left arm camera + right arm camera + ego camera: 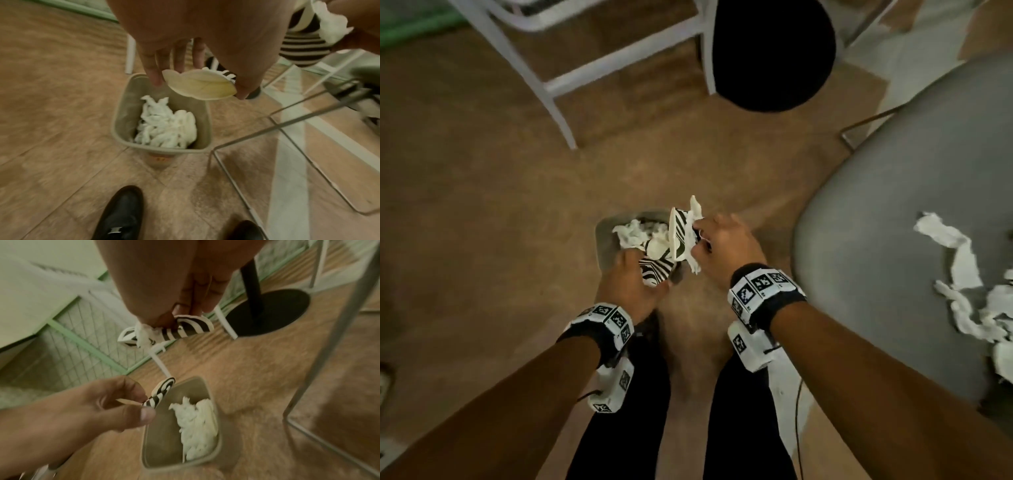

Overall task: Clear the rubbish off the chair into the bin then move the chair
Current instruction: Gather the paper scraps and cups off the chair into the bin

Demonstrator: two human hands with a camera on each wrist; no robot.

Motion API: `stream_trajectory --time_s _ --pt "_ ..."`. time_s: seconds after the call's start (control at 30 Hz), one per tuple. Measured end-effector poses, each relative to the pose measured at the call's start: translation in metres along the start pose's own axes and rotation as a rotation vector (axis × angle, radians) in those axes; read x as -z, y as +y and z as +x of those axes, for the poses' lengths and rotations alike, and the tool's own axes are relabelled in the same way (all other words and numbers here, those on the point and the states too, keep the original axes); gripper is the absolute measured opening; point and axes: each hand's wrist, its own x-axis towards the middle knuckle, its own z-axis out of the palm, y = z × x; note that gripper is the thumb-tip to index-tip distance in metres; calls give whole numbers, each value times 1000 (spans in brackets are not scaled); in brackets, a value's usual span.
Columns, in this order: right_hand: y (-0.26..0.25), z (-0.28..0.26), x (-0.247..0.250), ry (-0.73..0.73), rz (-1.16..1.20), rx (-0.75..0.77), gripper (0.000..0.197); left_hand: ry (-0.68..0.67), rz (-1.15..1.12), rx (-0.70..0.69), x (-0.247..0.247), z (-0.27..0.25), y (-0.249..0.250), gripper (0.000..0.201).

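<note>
A beige bin (pixel 602 240) stands on the floor between my hands, with crumpled white tissue (pixel 166 126) inside. My left hand (pixel 640 265) pinches a flattened black-and-white striped paper piece (pixel 657 270) over the bin's near rim; its pale underside (pixel 201 84) shows in the left wrist view. My right hand (pixel 697 240) pinches a second striped paper piece (pixel 185 331) together with a scrap of tissue (pixel 144 335), just above the bin's right side. The grey chair seat (pixel 893 222) lies to the right, with white tissue scraps (pixel 962 274) on it.
A white metal frame (pixel 551 85) and a black round stand base (pixel 774 54) lie beyond the bin. The chair's thin wire legs (pixel 287 116) run along the floor right of the bin. My black shoes (pixel 121 214) are just in front of it.
</note>
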Motion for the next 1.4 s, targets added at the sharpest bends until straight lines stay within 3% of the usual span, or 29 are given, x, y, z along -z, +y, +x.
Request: stream_trajectory --time_s 0.13,0.3,0.43,0.57,0.7,0.87,1.07,1.27,1.4 --pt "-30 30 -76 -111 -63 0 33 23 6 123 -7 20 -61 72" --pt "-42 67 -138 -201 -120 -68 34 31 -10 94 -15 43 -88 76" --pt "-42 80 -141 -399 -154 -71 53 -1 30 85 -9 53 -90 77" --pt "-30 70 -103 -449 -39 -159 38 -18 61 76 11 54 -71 63" --pt "-10 48 -37 -365 99 -157 32 -59 89 -26 36 52 -6 45" --pt "34 22 55 -157 321 -211 31 -27 115 -263 46 47 131 35" --pt "167 -65 158 220 526 -442 27 -132 133 -567 -22 21 301 36" --pt "307 -166 205 443 541 -706 24 -340 423 -776 -128 -43 414 99" --pt "360 -192 220 572 584 -817 23 -425 533 -932 -184 -71 444 98"
